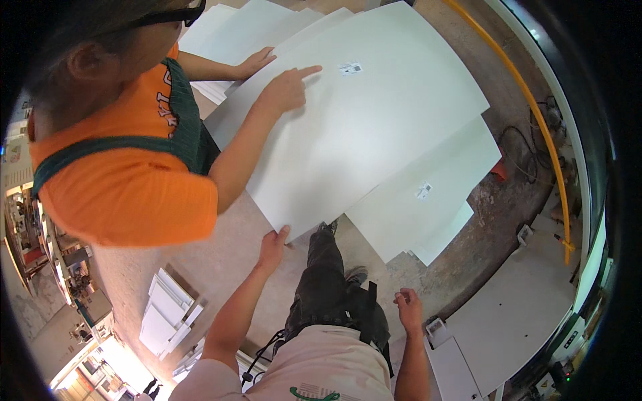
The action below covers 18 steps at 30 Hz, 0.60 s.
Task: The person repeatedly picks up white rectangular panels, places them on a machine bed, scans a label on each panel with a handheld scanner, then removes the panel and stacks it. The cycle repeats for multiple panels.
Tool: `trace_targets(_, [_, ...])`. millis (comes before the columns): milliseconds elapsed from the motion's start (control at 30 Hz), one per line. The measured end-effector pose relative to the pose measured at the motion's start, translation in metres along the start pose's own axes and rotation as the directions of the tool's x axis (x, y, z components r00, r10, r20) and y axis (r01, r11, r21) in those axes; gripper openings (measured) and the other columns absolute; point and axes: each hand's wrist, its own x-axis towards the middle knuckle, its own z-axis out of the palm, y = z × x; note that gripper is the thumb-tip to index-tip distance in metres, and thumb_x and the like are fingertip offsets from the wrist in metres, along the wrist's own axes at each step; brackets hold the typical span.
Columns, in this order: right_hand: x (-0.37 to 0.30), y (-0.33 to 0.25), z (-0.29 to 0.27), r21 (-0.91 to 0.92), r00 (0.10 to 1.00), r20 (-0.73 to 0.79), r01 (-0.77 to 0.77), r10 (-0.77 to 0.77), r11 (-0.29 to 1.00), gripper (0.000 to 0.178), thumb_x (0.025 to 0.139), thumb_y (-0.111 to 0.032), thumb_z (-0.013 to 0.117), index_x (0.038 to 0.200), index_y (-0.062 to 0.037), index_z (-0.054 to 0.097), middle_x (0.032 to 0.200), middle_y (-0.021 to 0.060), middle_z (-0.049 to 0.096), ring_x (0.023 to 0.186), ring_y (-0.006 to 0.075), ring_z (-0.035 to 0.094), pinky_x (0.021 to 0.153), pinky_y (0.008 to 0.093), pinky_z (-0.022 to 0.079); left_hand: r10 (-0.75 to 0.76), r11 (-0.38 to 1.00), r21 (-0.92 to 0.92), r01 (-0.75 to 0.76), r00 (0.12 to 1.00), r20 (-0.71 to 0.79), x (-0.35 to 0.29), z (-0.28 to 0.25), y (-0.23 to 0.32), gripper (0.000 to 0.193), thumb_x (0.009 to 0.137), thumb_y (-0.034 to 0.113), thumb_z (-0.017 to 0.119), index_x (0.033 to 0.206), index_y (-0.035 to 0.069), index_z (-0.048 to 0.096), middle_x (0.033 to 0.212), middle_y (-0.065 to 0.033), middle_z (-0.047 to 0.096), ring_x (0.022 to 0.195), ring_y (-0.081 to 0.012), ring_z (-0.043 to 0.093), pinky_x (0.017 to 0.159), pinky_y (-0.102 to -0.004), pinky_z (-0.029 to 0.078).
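A large white panel [374, 127] with a small printed label [350, 68] lies over other white panels in front of me. My left hand [272, 247] grips its near corner, thumb on top and the fingers mostly hidden below. My right hand [409, 309] hangs at my right side, fingers loosely bent and apart, with nothing visible in it. At the left a person in an orange shirt [127, 207] and dark green apron points at the label with one hand [287, 90]. That person's other hand [256, 62] rests at the panel's far left edge.
Below the large panel, a second labelled panel [428, 180] sticks out to the right. Smaller white boards [164, 314] lie on the floor at the left. A yellow hose [535, 107] runs down the right side, near dark cables [528, 154] and a grey-white surface [521, 307].
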Motion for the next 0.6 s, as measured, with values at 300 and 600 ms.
trace_targets(300, [-0.028,0.198,-0.064,0.138,0.999,0.005,-0.042,0.041,0.990,0.027,0.094,-0.019,0.064,0.111,0.0019,0.063,0.096,0.0134,0.072,0.077,0.0205,0.070,0.068,0.0327,0.053,-0.029,0.999,-0.051,0.011,0.932,-0.362,-0.013,0.041,-0.021,0.063,0.097,0.057,0.056,0.078,-0.002,0.066,0.068,-0.0105,0.065,0.059,-0.0184,0.062,0.054,-0.0342,0.045])
trace_targets(600, [-0.073,0.508,-0.169,0.689,0.963,-0.091,-0.122,0.253,0.715,0.023,0.093,-0.026,0.062,0.108,-0.0085,0.062,0.090,0.0065,0.068,0.078,0.0224,0.069,0.063,0.0347,0.054,0.123,0.868,0.493,-0.049,0.985,-0.118,-0.086,0.170,-0.114,0.051,0.095,0.043,0.057,0.078,-0.004,0.069,0.079,-0.0218,0.070,0.081,-0.0365,0.068,0.080,-0.0470,0.050])
